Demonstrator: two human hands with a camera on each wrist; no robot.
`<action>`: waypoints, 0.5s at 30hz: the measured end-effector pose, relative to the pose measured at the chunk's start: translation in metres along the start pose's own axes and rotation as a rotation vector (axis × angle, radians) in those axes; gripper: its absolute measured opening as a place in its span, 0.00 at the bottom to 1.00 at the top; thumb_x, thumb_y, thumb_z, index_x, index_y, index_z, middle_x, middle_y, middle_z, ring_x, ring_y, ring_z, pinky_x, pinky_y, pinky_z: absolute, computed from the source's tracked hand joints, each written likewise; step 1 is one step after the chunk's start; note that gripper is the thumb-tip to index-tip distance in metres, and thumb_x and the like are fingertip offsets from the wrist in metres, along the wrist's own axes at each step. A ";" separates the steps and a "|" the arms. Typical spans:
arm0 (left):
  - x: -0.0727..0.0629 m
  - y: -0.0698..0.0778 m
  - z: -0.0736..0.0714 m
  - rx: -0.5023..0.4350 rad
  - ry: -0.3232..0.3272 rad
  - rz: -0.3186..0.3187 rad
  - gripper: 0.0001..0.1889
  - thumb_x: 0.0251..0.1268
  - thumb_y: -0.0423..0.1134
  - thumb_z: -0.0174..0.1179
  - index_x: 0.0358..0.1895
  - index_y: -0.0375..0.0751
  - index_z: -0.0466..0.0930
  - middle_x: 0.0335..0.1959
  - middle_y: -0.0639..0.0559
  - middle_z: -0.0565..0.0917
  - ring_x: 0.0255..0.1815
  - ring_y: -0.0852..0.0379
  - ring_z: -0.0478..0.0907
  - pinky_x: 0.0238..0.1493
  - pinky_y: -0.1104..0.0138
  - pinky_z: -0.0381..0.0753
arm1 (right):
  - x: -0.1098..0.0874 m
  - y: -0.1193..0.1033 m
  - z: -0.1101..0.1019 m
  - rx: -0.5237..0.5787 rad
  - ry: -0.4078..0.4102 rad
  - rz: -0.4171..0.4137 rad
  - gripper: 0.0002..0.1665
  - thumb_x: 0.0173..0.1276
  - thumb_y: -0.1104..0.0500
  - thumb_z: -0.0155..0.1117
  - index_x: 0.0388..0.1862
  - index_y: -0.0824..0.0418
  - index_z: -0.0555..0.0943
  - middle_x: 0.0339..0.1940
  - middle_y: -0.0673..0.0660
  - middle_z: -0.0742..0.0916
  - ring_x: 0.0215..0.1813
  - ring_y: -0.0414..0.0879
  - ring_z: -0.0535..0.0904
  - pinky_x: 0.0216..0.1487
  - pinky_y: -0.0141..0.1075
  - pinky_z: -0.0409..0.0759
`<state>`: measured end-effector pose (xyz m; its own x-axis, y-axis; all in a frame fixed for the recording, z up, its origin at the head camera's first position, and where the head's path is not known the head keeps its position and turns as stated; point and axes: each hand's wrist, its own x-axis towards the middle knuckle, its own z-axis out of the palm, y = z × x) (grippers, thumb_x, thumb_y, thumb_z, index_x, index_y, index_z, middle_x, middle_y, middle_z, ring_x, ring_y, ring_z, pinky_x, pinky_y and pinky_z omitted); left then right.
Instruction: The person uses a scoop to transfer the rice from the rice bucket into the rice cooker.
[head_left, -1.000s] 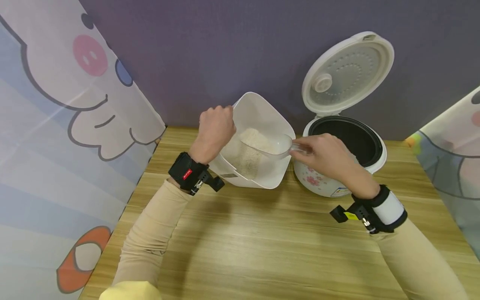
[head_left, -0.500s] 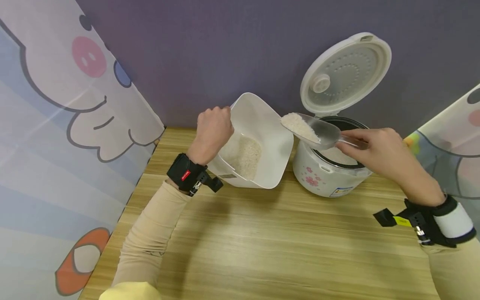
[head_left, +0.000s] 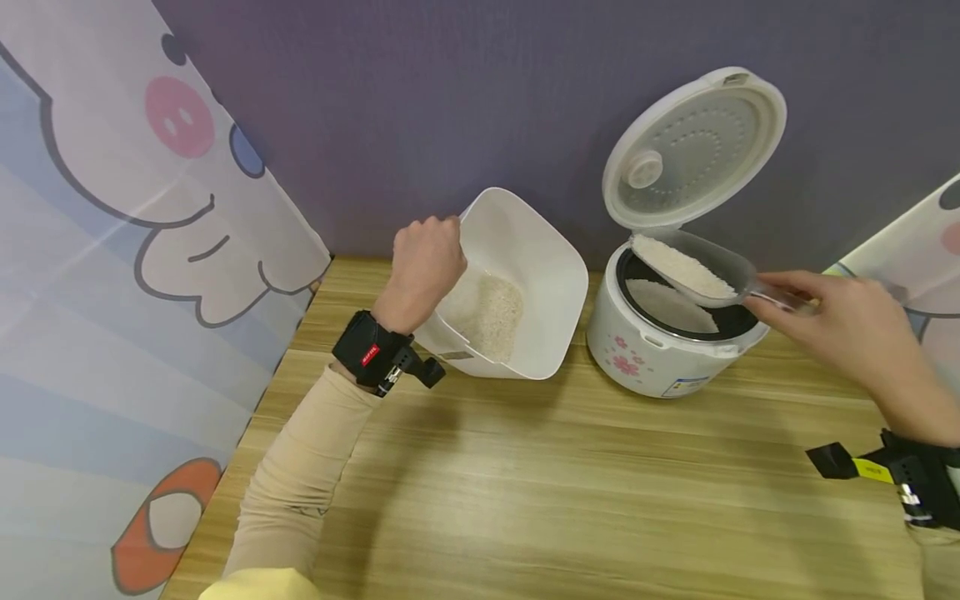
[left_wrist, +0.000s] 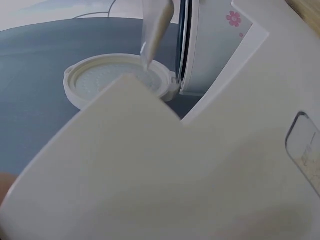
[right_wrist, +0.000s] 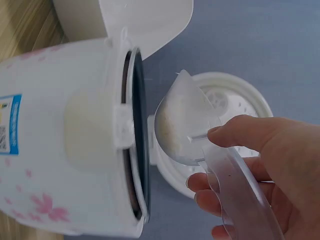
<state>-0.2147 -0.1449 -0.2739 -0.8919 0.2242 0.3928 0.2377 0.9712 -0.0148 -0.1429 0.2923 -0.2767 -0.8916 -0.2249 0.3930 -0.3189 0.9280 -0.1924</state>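
Observation:
My right hand (head_left: 840, 325) grips the handle of a clear plastic scoop (right_wrist: 192, 125) heaped with white rice (head_left: 686, 267). The scoop is over the open pot of a white rice cooker (head_left: 637, 358) with pink flowers, and a mound of rice (head_left: 667, 307) lies inside the pot. In the right wrist view, thumb and fingers wrap the ridged handle. My left hand (head_left: 427, 267) holds the left rim of a white rice bin (head_left: 551, 317), which leans to one side with rice (head_left: 491, 317) in its bottom. The bin's wall (left_wrist: 150, 170) fills much of the left wrist view.
The cooker's lid (head_left: 697, 150) stands raised on its hinge at the back. Behind both containers rises a grey-purple wall (head_left: 390, 125). The wooden table (head_left: 525, 492) stretches in front of them, with a cartoon-printed sheet (head_left: 112, 350) along its left side.
My right hand has lifted the loaded scoop out of the bin and carried it right to above the cooker pot. My left hand stays at the bin's rim.

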 end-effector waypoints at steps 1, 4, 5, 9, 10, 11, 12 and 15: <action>0.000 0.000 0.000 0.001 -0.001 -0.001 0.16 0.66 0.25 0.49 0.20 0.42 0.63 0.17 0.54 0.57 0.19 0.56 0.62 0.17 0.63 0.60 | -0.002 0.003 0.000 -0.004 0.004 0.002 0.22 0.64 0.52 0.72 0.50 0.67 0.87 0.23 0.60 0.88 0.19 0.50 0.74 0.21 0.42 0.64; 0.000 0.000 0.000 0.004 0.001 0.001 0.16 0.66 0.25 0.48 0.20 0.43 0.62 0.17 0.55 0.55 0.19 0.56 0.61 0.17 0.64 0.58 | -0.007 0.009 0.000 -0.031 0.001 0.018 0.24 0.65 0.50 0.71 0.51 0.67 0.87 0.21 0.59 0.86 0.19 0.51 0.71 0.19 0.42 0.62; 0.000 0.000 0.000 0.005 0.003 0.002 0.16 0.66 0.25 0.48 0.20 0.43 0.61 0.17 0.55 0.55 0.19 0.56 0.61 0.17 0.64 0.58 | -0.008 0.010 0.001 -0.038 -0.001 0.022 0.24 0.66 0.50 0.70 0.52 0.67 0.86 0.22 0.59 0.85 0.19 0.51 0.70 0.18 0.42 0.61; 0.000 0.001 -0.001 0.011 0.012 0.005 0.16 0.66 0.25 0.48 0.20 0.43 0.61 0.17 0.55 0.55 0.18 0.56 0.62 0.17 0.64 0.58 | -0.013 0.015 0.001 -0.068 -0.003 0.038 0.24 0.65 0.52 0.71 0.54 0.66 0.85 0.27 0.64 0.86 0.19 0.51 0.71 0.15 0.42 0.60; 0.000 0.001 -0.001 0.012 0.011 0.003 0.16 0.66 0.25 0.48 0.20 0.42 0.62 0.16 0.55 0.56 0.18 0.56 0.62 0.17 0.64 0.59 | -0.013 0.017 0.002 -0.074 0.006 0.032 0.23 0.64 0.53 0.71 0.54 0.66 0.85 0.28 0.66 0.86 0.19 0.53 0.72 0.14 0.42 0.59; 0.000 0.001 -0.001 0.014 0.009 0.002 0.16 0.66 0.25 0.48 0.20 0.42 0.62 0.16 0.55 0.56 0.19 0.56 0.63 0.17 0.64 0.59 | -0.014 0.017 0.002 -0.083 0.019 0.023 0.23 0.64 0.53 0.72 0.54 0.66 0.85 0.30 0.69 0.87 0.19 0.54 0.73 0.13 0.42 0.59; 0.000 0.001 -0.001 0.015 0.008 0.001 0.16 0.67 0.25 0.49 0.20 0.42 0.63 0.16 0.55 0.56 0.18 0.56 0.63 0.17 0.64 0.60 | -0.015 0.018 0.003 -0.093 0.035 0.015 0.23 0.63 0.54 0.72 0.54 0.66 0.85 0.32 0.70 0.87 0.19 0.56 0.74 0.12 0.43 0.59; 0.000 0.001 -0.002 0.016 0.001 0.000 0.15 0.67 0.26 0.49 0.21 0.41 0.65 0.17 0.55 0.58 0.19 0.56 0.64 0.17 0.63 0.61 | -0.017 0.020 0.007 -0.121 0.126 -0.051 0.28 0.70 0.43 0.66 0.53 0.66 0.86 0.31 0.72 0.86 0.20 0.62 0.75 0.13 0.48 0.60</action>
<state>-0.2135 -0.1438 -0.2723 -0.8916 0.2242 0.3933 0.2314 0.9724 -0.0298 -0.1365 0.3125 -0.2938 -0.8257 -0.2405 0.5103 -0.3148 0.9471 -0.0629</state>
